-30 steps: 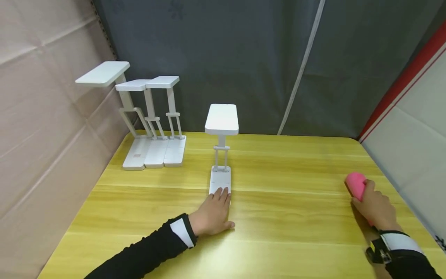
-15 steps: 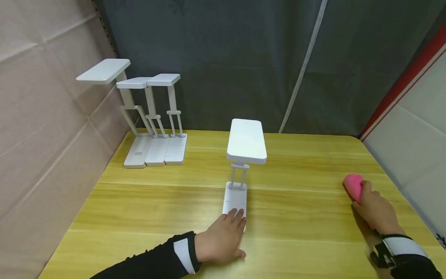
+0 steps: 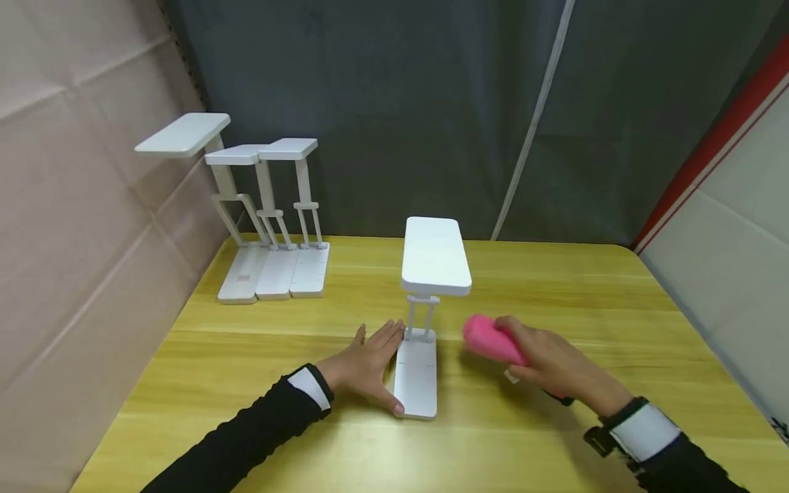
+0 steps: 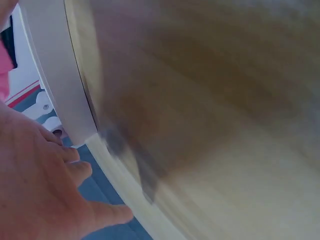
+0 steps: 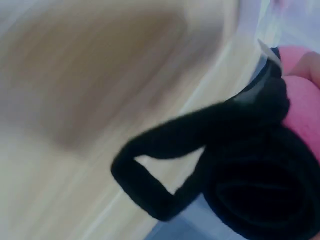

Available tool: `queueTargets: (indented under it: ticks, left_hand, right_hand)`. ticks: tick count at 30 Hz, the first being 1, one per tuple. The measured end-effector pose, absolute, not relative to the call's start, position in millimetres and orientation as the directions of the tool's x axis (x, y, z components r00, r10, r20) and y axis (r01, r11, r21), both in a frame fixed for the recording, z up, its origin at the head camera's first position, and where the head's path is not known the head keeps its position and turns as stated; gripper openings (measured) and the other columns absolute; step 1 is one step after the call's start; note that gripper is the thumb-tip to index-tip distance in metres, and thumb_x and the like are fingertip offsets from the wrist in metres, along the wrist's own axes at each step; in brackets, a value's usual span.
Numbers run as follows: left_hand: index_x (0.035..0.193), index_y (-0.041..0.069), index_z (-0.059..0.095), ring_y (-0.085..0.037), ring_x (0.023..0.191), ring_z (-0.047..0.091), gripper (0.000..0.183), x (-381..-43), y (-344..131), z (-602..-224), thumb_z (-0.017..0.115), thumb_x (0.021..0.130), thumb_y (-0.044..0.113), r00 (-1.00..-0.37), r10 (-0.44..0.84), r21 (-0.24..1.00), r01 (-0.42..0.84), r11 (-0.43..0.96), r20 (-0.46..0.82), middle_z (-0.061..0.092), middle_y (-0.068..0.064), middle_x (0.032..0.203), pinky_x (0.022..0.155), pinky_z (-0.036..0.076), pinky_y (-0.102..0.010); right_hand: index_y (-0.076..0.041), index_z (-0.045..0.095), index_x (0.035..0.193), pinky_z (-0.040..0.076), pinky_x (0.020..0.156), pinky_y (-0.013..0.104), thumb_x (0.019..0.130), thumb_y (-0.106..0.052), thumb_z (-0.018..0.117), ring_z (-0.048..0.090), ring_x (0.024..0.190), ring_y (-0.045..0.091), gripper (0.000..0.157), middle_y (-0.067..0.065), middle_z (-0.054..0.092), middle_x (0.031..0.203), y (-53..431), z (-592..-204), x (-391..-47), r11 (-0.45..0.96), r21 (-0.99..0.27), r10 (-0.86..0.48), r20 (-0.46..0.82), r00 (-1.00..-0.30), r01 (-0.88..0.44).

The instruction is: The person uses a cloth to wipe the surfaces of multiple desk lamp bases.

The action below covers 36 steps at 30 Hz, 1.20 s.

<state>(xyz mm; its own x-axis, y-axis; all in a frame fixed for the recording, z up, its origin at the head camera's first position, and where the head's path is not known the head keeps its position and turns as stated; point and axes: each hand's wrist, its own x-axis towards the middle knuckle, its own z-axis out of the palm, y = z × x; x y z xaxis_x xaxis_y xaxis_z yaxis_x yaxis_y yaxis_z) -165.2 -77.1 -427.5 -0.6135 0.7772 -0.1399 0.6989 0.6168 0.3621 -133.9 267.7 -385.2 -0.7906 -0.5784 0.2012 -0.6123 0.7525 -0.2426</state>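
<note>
A white folding phone stand (image 3: 415,376) stands upright near the middle of the table, its flat top plate (image 3: 435,255) raised on a two-rod neck. My left hand (image 3: 368,364) lies at the left side of the stand's base, fingers spread, with fingertips and thumb right at its edge; the left wrist view shows this hand (image 4: 45,185) up close. To the right of the stand, my right hand (image 3: 551,359) grips a pink, rounded, cylinder-like thing (image 3: 492,338). In the right wrist view, its end is black with a black loop strap (image 5: 165,135) and a small pale tag.
Several white stands (image 3: 274,270) stand side by side at the table's back left. The wood-grain table (image 3: 185,397) meets a dark curtain (image 3: 401,103) behind, a pale cloth wall (image 3: 80,274) at left and a white panel (image 3: 740,274) at right.
The stand has come right and closer to me. My left hand has gone from on top of its base to the left side. My right hand has brought the pink thing leftward toward the stand.
</note>
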Motion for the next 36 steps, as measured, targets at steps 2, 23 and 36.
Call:
queueTargets:
  ticks: [2,23,36]
  left_hand:
    - [0.141,0.006,-0.003,-0.024,0.135,-0.004,0.126,-163.8,-74.0,-427.9,0.058,0.059,0.079,-0.628,0.764,0.357,0.686,0.634,-0.150,-0.003,-0.011,0.150,0.099,0.003,-0.067]
    - [0.142,0.007,0.006,-0.025,0.136,0.001,0.124,-160.9,-71.6,-425.2,0.054,0.057,0.083,-0.675,0.722,0.272,0.673,0.688,-0.154,0.012,-0.010,0.149,0.096,0.000,-0.070]
    - [0.142,0.004,0.007,-0.025,0.136,0.001,0.126,-159.2,-68.6,-424.2,0.055,0.056,0.083,-0.685,0.710,0.227,0.674,0.703,-0.166,0.012,-0.011,0.149,0.096,0.000,-0.070]
  right_hand:
    - [-0.017,0.036,0.127,0.047,0.060,0.031,0.071,-0.021,0.073,0.050,0.073,0.009,0.067,0.000,0.055,0.093,236.2,-384.3,-134.8,0.695,-0.184,-0.669,0.188,-0.719,-0.695]
    - [-0.034,0.031,0.137,0.037,0.049,0.020,0.075,-0.025,0.067,0.041,0.055,0.003,0.072,-0.010,0.049,0.075,184.8,-406.0,-117.3,0.664,-0.209,-0.727,0.043,-0.685,-0.718]
    - [-0.033,0.038,0.133,0.035,0.048,0.017,0.070,-0.016,0.066,0.041,0.057,0.000,0.071,-0.013,0.049,0.080,181.6,-386.2,-105.4,0.543,-0.339,-0.799,0.074,-0.597,-0.768]
